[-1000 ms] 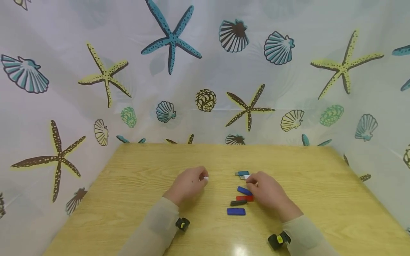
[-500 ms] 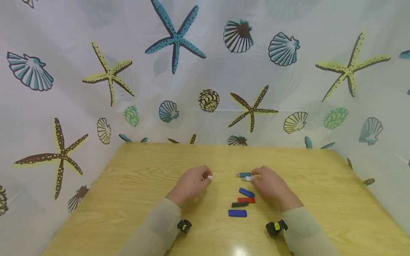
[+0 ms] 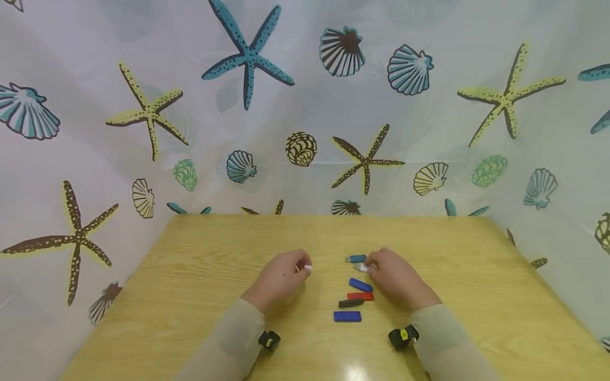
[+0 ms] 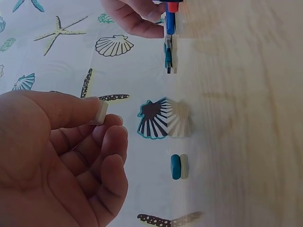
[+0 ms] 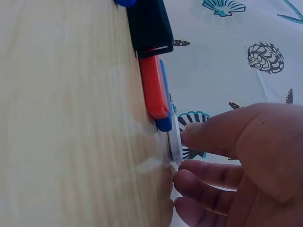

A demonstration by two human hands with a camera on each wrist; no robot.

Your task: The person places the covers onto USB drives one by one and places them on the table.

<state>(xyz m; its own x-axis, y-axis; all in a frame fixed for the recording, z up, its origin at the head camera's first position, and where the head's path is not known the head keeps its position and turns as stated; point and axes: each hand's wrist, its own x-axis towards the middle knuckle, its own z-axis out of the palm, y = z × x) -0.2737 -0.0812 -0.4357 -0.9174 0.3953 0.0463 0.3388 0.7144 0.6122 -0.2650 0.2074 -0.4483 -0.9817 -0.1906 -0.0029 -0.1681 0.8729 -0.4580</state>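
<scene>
My left hand (image 3: 281, 278) pinches a small white cap (image 4: 100, 113) between thumb and forefinger, raised over the table. On the right, my right hand (image 3: 393, 275) has its thumb and fingers at the end of a white USB stick (image 3: 363, 268), metal plug pointing left. The right wrist view shows the thumb on this white stick (image 5: 175, 142); the fingers' far side is hidden. Just behind lies a teal USB stick (image 3: 356, 259), plug bare. In front are a blue stick (image 3: 360, 284), a red stick (image 3: 360, 296), a black stick (image 3: 351, 303) and another blue stick (image 3: 347, 316).
A small teal piece (image 4: 175, 166) shows beyond my left hand in its wrist view; the head view does not show it. The wooden table (image 3: 214, 243) ends at a white curtain (image 3: 305, 95) printed with shells and starfish. Both wrists wear black cameras.
The right hand has shifted from the white stick's front side to its right end. The white stick now lies slightly farther from the teal one, angled. The left hand keeps the cap, hardly moving.
</scene>
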